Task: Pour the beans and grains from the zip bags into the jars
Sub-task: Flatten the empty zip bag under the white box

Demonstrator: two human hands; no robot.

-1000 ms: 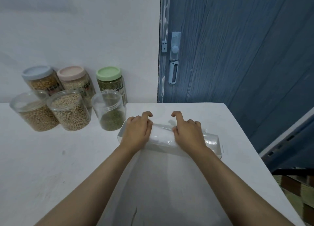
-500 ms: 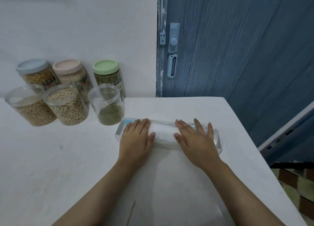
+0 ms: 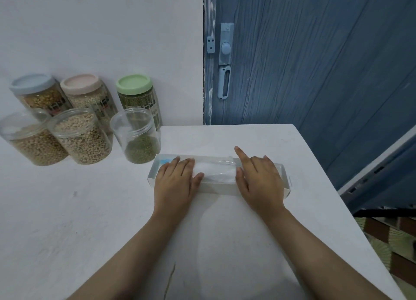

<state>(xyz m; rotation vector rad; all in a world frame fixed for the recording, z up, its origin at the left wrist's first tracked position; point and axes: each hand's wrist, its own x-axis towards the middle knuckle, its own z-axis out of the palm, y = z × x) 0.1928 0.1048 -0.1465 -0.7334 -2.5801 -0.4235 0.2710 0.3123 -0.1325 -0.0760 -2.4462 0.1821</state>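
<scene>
A long, shallow white box [image 3: 220,188] lies across the white table [image 3: 78,209], with folded clear zip bags [image 3: 216,171] inside it. My left hand [image 3: 177,180] lies flat, palm down, on the box's left part. My right hand [image 3: 258,178] presses flat on the right part, index finger stretched forward. Neither hand grips anything. Three open jars stand at the left: one with green beans [image 3: 137,139], one with pale beans [image 3: 78,137] and one with tan grains [image 3: 29,139].
Three lidded jars stand against the wall behind: blue lid [image 3: 32,84], pink lid [image 3: 81,84], green lid [image 3: 134,83]. A blue door with a latch [image 3: 225,61] is beyond the table. The table's right edge [image 3: 333,198] drops to a tiled floor.
My fingers went from curled over the bags to flat on the box. The view shifted slightly; my right index finger now points forward.
</scene>
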